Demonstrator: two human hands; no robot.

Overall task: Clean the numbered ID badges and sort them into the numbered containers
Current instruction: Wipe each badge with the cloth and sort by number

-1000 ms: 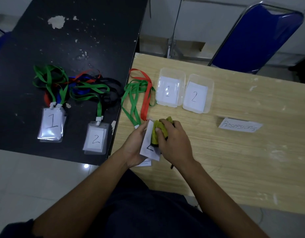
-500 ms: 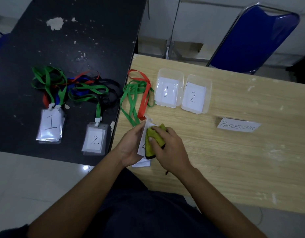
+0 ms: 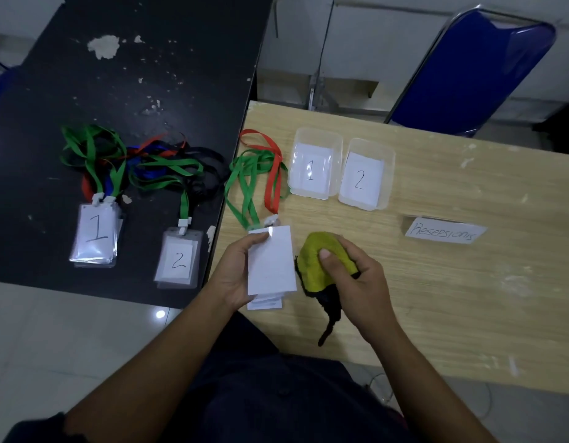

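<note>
My left hand (image 3: 232,276) holds an ID badge (image 3: 270,260) over the wooden table's left edge, its blank white side up; green and red lanyards (image 3: 260,177) trail from it. Another badge (image 3: 265,303) peeks out beneath it. My right hand (image 3: 356,279) grips a yellow-green cloth with black trim (image 3: 321,266) just right of the badge, not touching it. Two clear containers marked 1 (image 3: 315,166) and 2 (image 3: 364,177) stand side by side behind. On the black table lie a stack of badges marked 1 (image 3: 96,235) and a stack marked 2 (image 3: 179,259).
A folded paper sign with handwriting (image 3: 443,231) stands right of the containers on the wooden table (image 3: 468,298). A blue chair (image 3: 475,71) is behind it. Tangled lanyards (image 3: 142,164) spread over the black table (image 3: 117,75). Tiled floor lies below left.
My right hand with the cloth has come off the badge and moved right. The badge in my left hand now shows a blank white face instead of the one being wiped.
</note>
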